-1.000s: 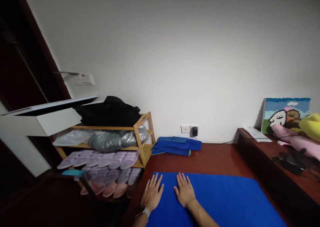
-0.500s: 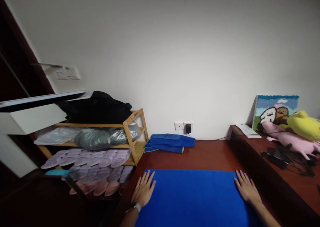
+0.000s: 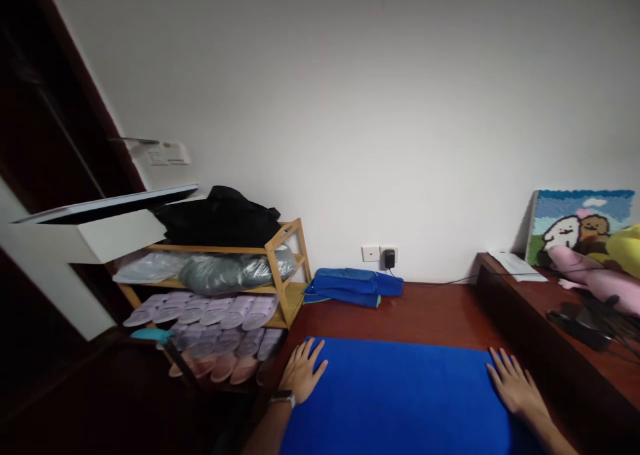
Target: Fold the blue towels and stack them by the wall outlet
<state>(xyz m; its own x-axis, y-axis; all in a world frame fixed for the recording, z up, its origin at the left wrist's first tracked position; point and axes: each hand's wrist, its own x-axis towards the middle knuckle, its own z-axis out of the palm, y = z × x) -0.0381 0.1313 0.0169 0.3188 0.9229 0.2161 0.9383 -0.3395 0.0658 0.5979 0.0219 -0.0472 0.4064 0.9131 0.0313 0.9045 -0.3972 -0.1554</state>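
A blue cloth [image 3: 400,395] lies spread flat on the reddish-brown wooden surface [image 3: 430,308], running out of the frame at the bottom. My left hand [image 3: 303,371], with a watch on its wrist, rests palm down on the cloth's far left corner, fingers spread. At the far right corner my right hand [image 3: 515,381] lies flat with its fingers apart. Neither hand holds anything. Beyond the cloth, near the wall, sits a loose pile of folded blue cloths [image 3: 347,287].
On the left stands a wooden rack [image 3: 280,288] with slippers [image 3: 260,311], wrapped bundles and a black bag [image 3: 223,218]. A raised ledge [image 3: 505,295] on the right bears a pink plush toy [image 3: 595,278], cables and a picture [image 3: 583,225]. A black plug [image 3: 389,259] is in the wall socket.
The view has turned slightly left, so the scene sits further right in the frame. Both hands remain flat at the cloth's far corners.
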